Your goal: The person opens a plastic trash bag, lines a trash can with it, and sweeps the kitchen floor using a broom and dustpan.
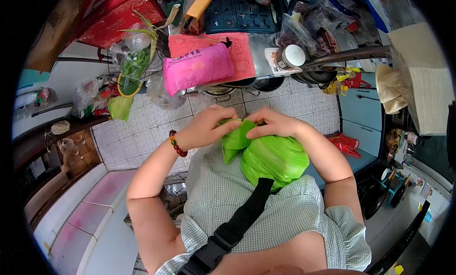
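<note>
1. Bag (278,161), bright green and bulging, rests against the front of a person's checked garment (218,189) above a tiled floor (142,139).
2. The left hand (213,124), a beaded bracelet (176,143) at its wrist, pinches the bag's gathered upper end.
3. The right hand (274,123) grips the same plastic just beside it.
4. On the surface (262,56) beyond, a pink packet (199,68) lies across a red cloth (243,61), near a white-lidded jar (293,56).
</note>
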The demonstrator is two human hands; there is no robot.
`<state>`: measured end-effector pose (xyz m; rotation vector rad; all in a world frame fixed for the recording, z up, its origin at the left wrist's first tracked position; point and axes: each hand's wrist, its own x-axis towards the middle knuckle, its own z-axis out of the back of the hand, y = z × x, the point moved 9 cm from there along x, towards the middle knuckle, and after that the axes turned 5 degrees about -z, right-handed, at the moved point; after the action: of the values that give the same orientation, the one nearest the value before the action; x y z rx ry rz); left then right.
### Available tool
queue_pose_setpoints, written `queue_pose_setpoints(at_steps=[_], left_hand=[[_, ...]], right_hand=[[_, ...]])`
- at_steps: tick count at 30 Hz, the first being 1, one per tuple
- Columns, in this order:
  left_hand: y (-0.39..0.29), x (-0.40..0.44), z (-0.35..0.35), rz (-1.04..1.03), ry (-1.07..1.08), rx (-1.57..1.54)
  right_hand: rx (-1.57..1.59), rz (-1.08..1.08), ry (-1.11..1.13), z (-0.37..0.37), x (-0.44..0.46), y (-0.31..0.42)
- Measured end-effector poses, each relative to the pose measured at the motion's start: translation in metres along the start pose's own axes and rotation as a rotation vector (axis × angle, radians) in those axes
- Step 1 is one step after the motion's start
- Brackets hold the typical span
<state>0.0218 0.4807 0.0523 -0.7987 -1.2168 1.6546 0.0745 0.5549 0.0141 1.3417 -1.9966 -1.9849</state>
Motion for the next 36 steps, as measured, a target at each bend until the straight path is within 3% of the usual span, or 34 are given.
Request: queue_pose_setpoints(at_steps=[4, 7, 13, 15, 17, 20, 23, 26, 29, 32, 35, 36], left_hand=[[0.0, -0.002, -0.007, 0.201, 0.181, 0.187], [0.006, -0.009, -0.013, 0.18, 0.267, 0.304], [0.004, -0.017, -0.013, 0.121, 0.166, 0.195], [0.035, -0.044, 0.042, 0.306, -0.16, 0.158], [0.03, -0.062, 0.09, 0.39, -0.308, 0.12], [0.036, -0.075, 0.097, 0.479, -0.258, 0.088], [0.039, -0.073, 0.091, 0.526, -0.339, -0.039], [0.05, -0.077, 0.085, 0.486, -0.397, -0.055], [0.057, -0.088, 0.083, 0.496, -0.571, -0.152], [0.067, -0.108, 0.085, 0.507, -0.777, -0.37], [0.073, -0.127, 0.088, 0.455, -0.956, -0.529], [0.071, -0.133, 0.088, 0.436, -1.011, -0.567]], right_hand=[[-0.018, -0.147, 0.087, -0.003, -0.003, -0.009], [0.066, -0.2, 0.077, -0.005, -0.007, -0.014], [0.09, -0.167, 0.02, -0.003, -0.012, -0.025], [0.088, -0.168, -0.048, 0.007, -0.022, -0.037], [0.13, -0.19, -0.138, 0.02, -0.035, -0.054], [0.333, -0.191, -0.202, 0.019, -0.041, -0.048], [0.34, -0.168, -0.121, 0.026, -0.039, -0.055], [0.471, -0.098, -0.169, 0.035, -0.056, -0.057], [0.575, 0.138, 0.043, 0.043, -0.071, -0.056], [0.59, 0.049, 0.087, 0.045, -0.084, -0.064], [0.73, 0.164, 0.12, 0.051, -0.082, -0.115], [0.896, 0.206, 0.037, 0.043, -0.087, -0.104]])
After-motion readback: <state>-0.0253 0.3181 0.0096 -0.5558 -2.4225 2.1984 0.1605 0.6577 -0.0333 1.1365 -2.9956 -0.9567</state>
